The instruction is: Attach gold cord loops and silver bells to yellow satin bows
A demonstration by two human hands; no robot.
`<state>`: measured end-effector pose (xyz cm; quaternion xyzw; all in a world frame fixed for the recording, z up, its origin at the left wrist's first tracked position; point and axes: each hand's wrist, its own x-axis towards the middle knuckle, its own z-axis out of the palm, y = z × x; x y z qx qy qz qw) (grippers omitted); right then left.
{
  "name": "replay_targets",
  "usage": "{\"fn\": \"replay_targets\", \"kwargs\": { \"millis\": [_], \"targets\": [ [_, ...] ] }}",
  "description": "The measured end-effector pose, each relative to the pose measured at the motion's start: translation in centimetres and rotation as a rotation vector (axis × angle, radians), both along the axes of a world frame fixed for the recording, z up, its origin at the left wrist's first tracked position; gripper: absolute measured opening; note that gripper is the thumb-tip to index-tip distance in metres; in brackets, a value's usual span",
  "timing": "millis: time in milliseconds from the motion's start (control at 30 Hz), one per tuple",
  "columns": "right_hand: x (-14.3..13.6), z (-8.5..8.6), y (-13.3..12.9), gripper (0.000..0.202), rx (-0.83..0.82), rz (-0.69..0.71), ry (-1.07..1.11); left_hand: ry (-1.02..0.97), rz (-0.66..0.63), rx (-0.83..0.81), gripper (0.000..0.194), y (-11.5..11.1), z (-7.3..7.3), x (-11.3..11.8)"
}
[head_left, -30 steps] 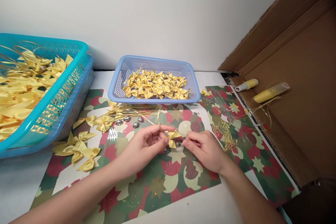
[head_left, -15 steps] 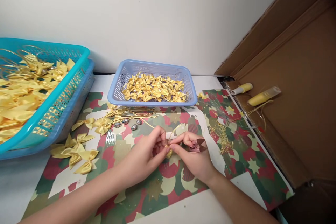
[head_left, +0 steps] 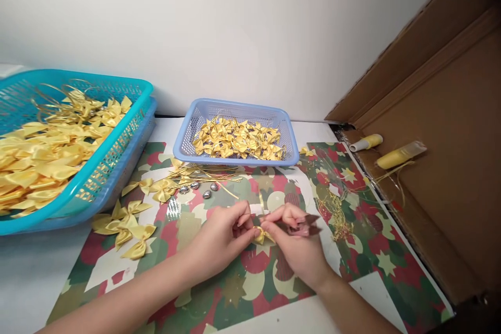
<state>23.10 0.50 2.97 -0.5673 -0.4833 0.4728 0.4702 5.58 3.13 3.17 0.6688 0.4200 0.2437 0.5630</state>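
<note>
Over the patterned mat, my left hand (head_left: 230, 229) and my right hand (head_left: 299, 242) pinch a small yellow ribbon bow (head_left: 263, 236) from its two sides. A thin gold cord (head_left: 261, 199) rises from between the fingertips. Tucked in the curled fingers of my right hand is a pinkish-brown pointed thing (head_left: 305, 225) whose kind I cannot make out. Left of the hands lie loose yellow bows (head_left: 135, 240), a bundle of gold cords (head_left: 207, 171) and several silver bells (head_left: 206, 194).
A blue basket (head_left: 178, 148) holding bows with gold cords stands at the back. At left, a turquoise basket (head_left: 113, 148) full of bows sits in another blue one. Tangled gold threads (head_left: 338, 216) lie right, near two yellow thread spools (head_left: 401, 155) beside a cardboard wall (head_left: 430, 83).
The view has shifted, so everything appears farther right and slightly lower. More of the yellow bow shows between the fingertips, and the pointed thing in my right hand has turned a little.
</note>
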Motion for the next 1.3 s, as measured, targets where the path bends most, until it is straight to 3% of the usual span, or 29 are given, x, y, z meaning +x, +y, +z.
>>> {"fn": "replay_targets", "kwargs": {
  "millis": [133,200,300,500,633,733,1000,1300],
  "targets": [
    [1.0,0.0,0.9,0.048,0.021,-0.165,0.283,-0.055,0.023,-0.039,0.036,0.2,0.5,0.0],
    [1.1,0.0,1.2,0.051,-0.01,-0.173,0.431,-0.093,0.012,-0.073,0.034,0.3,0.6,0.0],
    [0.6,-0.1,1.3,0.053,-0.066,-0.118,0.474,-0.21,0.011,-0.176,0.024,0.4,0.6,0.1],
    [1.1,0.2,0.8,0.042,0.031,0.063,0.135,-0.279,0.141,-0.293,0.017,0.8,0.9,0.4],
    [2.6,0.9,0.4,0.034,0.042,0.332,-0.226,-0.261,0.238,-0.33,0.018,0.9,1.0,0.2],
    [3.4,1.6,0.4,0.032,0.034,0.443,-0.467,-0.271,0.26,-0.321,0.021,0.8,1.0,0.1],
    [3.9,2.8,0.6,0.03,0.1,0.415,-0.805,-0.259,0.264,-0.32,0.021,0.7,1.0,0.2],
    [3.2,2.5,0.3,0.03,0.062,0.384,-0.786,-0.221,0.295,-0.235,0.023,0.2,0.8,0.1]
  ]
}}
